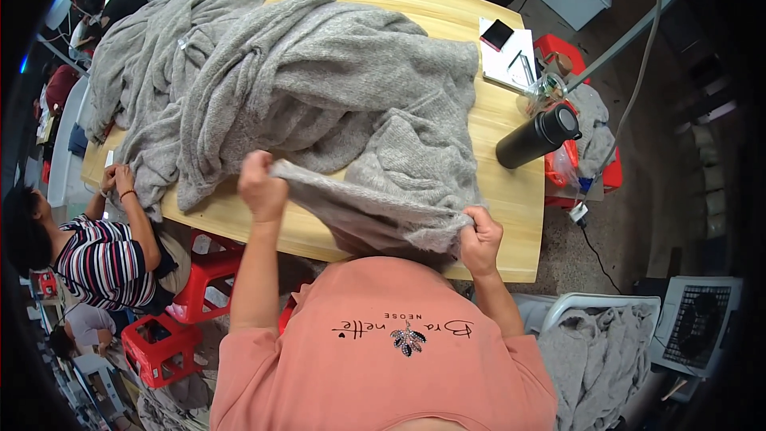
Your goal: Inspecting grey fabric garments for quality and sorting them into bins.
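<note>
A grey knitted garment lies partly on the wooden table, its near edge pulled taut between my two hands. My left hand is closed round one end of that edge, lifted a little above the table. At the other end, near the table's front edge, my right hand grips the knit in a fist. The stretched edge sags toward my body, and its underside is in shadow. Behind it a large heap of grey knitwear covers much of the table; where one piece ends and another begins I cannot tell.
On the table's right stand a black flask, a glass jar and a white box with a phone on it. A striped-shirted person works at the left. Red stools and a bin of grey knitwear flank me.
</note>
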`<state>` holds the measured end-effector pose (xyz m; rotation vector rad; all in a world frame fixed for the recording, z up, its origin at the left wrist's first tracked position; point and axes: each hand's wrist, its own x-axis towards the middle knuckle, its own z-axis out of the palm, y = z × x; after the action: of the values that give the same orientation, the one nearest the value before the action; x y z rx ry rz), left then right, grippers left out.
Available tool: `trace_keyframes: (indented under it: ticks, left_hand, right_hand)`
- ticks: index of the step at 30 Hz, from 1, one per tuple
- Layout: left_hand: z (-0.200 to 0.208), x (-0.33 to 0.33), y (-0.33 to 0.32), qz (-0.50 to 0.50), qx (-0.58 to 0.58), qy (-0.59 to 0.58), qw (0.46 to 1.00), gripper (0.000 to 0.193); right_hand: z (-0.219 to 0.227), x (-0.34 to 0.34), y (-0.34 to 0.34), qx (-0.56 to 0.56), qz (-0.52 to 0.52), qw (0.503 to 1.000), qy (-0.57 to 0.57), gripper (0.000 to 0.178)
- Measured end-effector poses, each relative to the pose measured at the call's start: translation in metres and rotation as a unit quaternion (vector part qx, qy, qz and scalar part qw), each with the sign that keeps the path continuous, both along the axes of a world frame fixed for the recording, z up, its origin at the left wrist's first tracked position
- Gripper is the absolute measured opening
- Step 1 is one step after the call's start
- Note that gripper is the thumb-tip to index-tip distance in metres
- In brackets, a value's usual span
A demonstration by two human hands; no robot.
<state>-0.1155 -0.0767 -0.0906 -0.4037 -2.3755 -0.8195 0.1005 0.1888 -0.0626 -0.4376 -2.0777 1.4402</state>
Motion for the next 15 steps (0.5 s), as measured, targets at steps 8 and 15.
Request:
trace_keyframes:
  ticks: [8,15]
  left_hand:
    - [0.074,-0.021,-0.049,0.109,-0.012,-0.04,0.993,0.028]
    - [0.035,0.071,0.069,-0.358,-0.004,-0.092,0.929,0.038]
  right_hand:
    - [0.069,0.021,0.02,-0.077,-0.005,0.994,-0.076,0.015]
    - [0.028,0.01,0.013,-0.155,0.063,0.984,-0.062,0.011]
